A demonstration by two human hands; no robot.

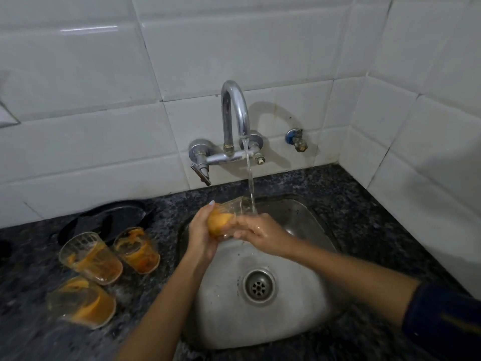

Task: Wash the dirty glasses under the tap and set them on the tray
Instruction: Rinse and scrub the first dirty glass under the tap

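A glass (226, 217) smeared with orange residue lies tilted over the steel sink (307, 303), its mouth under the stream from the chrome tap (234, 110). My left hand (200, 230) grips its orange base. My right hand (260, 231) holds the glass near its mouth, fingers wet in the water. Three more dirty glasses stand on the dark counter left of the sink: one at the back (136, 250), one in the middle (89, 257), one nearest me (80, 302). A dark tray (109, 217) lies behind them by the wall.
White tiled walls close in the back and right side. A small blue-capped valve (296, 139) sticks out of the wall right of the tap. The speckled granite counter (364, 204) surrounds the sink. The drain (259, 285) sits in the basin's middle.
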